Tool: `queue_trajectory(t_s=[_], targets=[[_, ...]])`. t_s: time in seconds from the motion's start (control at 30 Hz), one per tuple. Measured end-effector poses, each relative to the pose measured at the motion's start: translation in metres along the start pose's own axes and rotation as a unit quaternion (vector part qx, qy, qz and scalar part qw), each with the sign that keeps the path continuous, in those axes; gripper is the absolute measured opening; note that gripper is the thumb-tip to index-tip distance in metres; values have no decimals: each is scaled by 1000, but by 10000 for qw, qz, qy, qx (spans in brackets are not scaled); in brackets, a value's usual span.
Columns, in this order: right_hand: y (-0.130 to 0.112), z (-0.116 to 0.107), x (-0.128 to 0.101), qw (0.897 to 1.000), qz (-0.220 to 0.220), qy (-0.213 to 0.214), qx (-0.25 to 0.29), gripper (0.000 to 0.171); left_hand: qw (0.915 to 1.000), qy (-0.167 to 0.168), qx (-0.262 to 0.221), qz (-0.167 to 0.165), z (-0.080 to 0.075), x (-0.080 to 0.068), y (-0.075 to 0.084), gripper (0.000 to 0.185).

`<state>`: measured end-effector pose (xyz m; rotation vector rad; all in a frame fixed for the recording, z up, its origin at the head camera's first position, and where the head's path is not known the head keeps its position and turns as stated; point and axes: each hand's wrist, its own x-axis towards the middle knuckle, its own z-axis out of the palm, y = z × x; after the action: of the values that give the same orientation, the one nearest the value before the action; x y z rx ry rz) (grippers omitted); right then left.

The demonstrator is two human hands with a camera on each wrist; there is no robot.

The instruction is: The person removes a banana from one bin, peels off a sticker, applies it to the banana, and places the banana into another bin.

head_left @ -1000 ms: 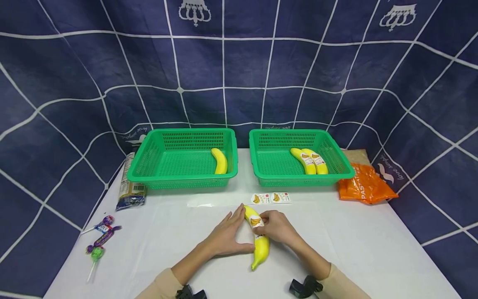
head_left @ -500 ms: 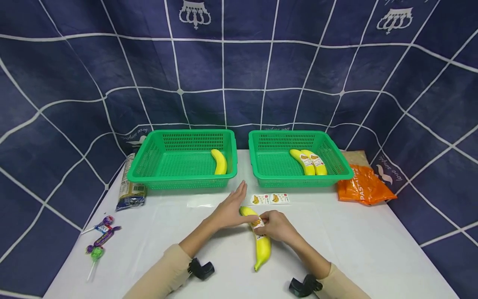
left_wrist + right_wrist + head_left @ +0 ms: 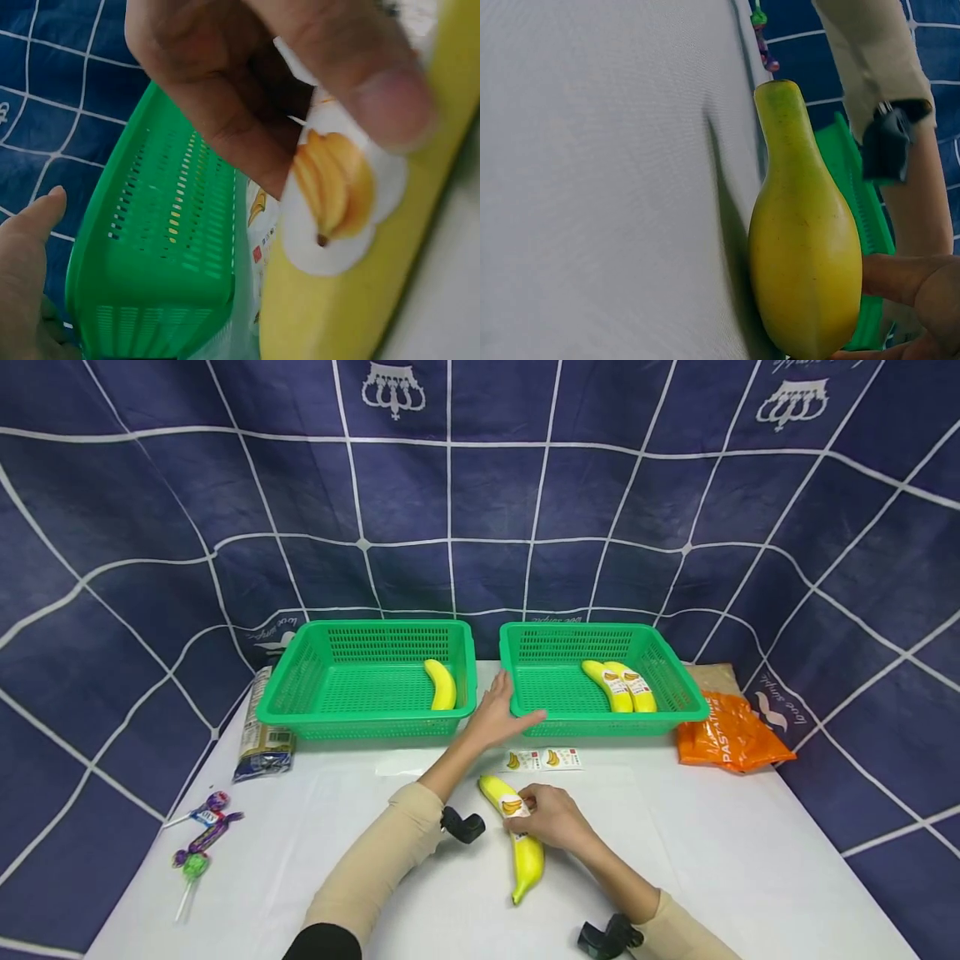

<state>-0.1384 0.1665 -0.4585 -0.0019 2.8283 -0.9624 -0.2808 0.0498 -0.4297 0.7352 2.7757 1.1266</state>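
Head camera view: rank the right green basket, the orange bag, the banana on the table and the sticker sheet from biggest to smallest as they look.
1. Right green basket
2. Orange bag
3. Banana on the table, partly under the right hand; close to the bag and nearer the camera, so that order is unsure
4. Sticker sheet

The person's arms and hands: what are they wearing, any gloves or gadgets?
No gloves: both hands, the left hand and the right hand, are bare. Long beige sleeves cover both forearms, with something dark at the left elbow. A small black device is strapped at each wrist.
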Motion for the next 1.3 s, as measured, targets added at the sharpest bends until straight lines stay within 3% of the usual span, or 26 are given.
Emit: queue_trajectory(t_s=[0.2,0.47,0.77,0.93,1.1,1.3], targets=[[-1,3,1,9996,-278,-16,86,47,9992,265,255,-171,6,18,-2,104],[0,1,3,9994,-309,-116,123,42,9974,-72,-599,-389,12,21,-4,113],[4,-9,4,9994,-236,-201,134,36,9940,5,-1059,-283,15,24,-4,116],[4,-30,-1,9999,-39,-164,-16,41,9928,13,-1156,-321,18,25,-3,119],[4,-65,-10,9997,84,-164,-183,51,9921,26,-1218,-296,20,25,-1,121],[5,-107,-14,9990,-118,-316,-289,55,9902,76,-1373,-250,22,25,-2,121]])
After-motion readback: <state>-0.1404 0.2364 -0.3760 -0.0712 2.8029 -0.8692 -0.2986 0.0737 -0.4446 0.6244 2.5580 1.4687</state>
